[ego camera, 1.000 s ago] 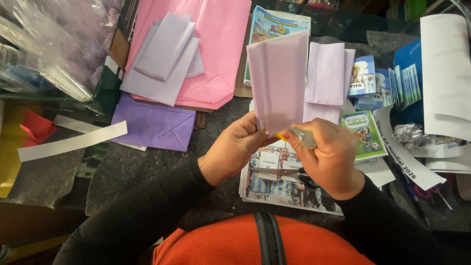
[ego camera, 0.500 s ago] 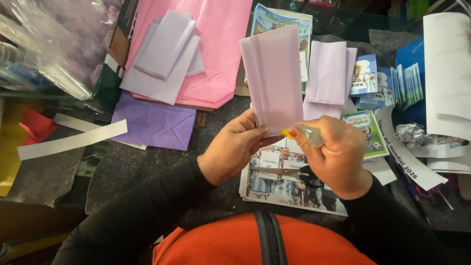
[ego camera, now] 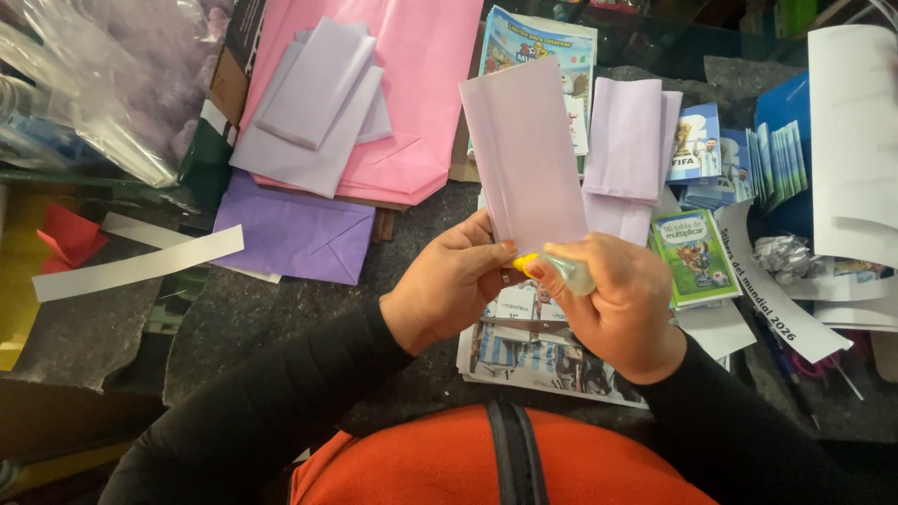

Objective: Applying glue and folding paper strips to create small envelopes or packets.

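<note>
My left hand (ego camera: 447,285) pinches the lower edge of a folded pale lilac paper (ego camera: 524,154) and holds it upright above the table. My right hand (ego camera: 617,304) grips a small clear glue bottle (ego camera: 561,271) with a yellow tip, and the tip touches the paper's bottom edge. Under both hands lies a stack of printed football pictures (ego camera: 538,360).
More folded lilac papers (ego camera: 313,103) lie on pink sheets (ego camera: 421,84) at the back left. A purple envelope (ego camera: 295,234) and a white paper strip (ego camera: 140,266) sit left. Sticker packets (ego camera: 692,252), blue booklets (ego camera: 767,159), white sheets (ego camera: 851,140) and crumpled foil (ego camera: 778,254) crowd the right.
The glue bottle's tip has shifted left along the paper's bottom edge. The held paper has tilted slightly and moved a little left.
</note>
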